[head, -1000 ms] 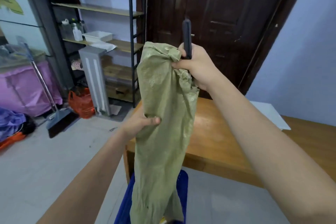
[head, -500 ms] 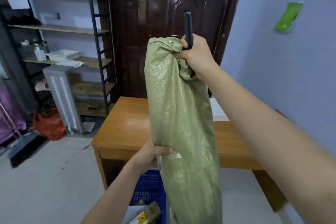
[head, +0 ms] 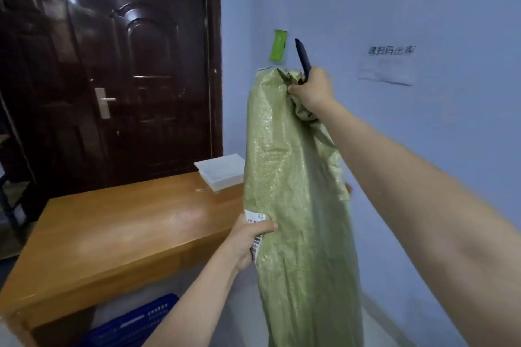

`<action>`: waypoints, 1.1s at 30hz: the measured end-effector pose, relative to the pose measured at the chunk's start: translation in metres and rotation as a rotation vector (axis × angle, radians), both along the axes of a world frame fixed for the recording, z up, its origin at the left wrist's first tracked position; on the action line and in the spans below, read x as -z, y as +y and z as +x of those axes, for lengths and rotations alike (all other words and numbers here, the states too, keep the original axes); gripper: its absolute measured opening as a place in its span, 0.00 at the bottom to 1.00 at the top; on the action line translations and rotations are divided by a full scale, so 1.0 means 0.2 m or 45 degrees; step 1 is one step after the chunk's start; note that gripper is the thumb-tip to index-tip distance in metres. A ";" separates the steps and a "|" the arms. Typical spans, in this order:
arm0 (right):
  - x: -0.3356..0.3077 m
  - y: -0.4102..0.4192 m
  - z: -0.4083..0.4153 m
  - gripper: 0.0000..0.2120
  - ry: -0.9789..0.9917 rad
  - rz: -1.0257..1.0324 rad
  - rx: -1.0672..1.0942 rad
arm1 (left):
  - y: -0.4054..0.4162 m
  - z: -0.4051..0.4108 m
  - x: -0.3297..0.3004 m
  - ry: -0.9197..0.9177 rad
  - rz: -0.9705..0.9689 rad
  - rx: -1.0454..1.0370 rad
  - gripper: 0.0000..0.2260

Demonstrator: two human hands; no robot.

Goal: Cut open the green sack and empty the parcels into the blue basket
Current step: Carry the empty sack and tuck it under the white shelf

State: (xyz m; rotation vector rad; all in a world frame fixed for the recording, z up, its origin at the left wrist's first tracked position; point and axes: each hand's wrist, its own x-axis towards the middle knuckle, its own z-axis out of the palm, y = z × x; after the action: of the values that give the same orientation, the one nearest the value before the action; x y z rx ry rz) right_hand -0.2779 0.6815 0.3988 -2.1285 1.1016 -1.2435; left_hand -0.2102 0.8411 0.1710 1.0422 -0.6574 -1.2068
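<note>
Blue wall and a dark door stand behind the wooden counter (head: 112, 234), and in front of them the right hand (head: 311, 90) is closed around the bunched top of the green sack (head: 296, 205) together with a dark cutter (head: 303, 60) that points upward. Lower down, the left hand (head: 248, 239) pinches the sack's side at its white label (head: 255, 218), so the sack hangs limp. The blue basket (head: 135, 321) sits low left, off to the side, so the sack's hidden mouth probably needs bringing back over it for a final shake, blade kept away.
</note>
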 end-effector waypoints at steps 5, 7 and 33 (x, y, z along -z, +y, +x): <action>0.21 0.05 -0.37 0.21 0.546 -0.106 0.664 | 0.03 -0.14 -0.08 -0.009 -0.097 0.230 0.16; 0.27 0.15 -0.48 0.14 0.543 -0.096 0.517 | 0.04 -0.19 -0.10 0.000 -0.102 0.327 0.15; 0.52 1.46 -2.62 0.06 0.117 0.890 0.470 | 0.53 -2.16 -0.31 -0.677 -0.457 0.412 0.22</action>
State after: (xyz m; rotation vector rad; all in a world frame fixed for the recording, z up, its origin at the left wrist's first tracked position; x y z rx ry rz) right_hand -0.8023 0.9743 0.2944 -1.4992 1.7179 -0.7298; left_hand -0.6412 0.9470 0.2320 0.9729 -1.4468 -1.0269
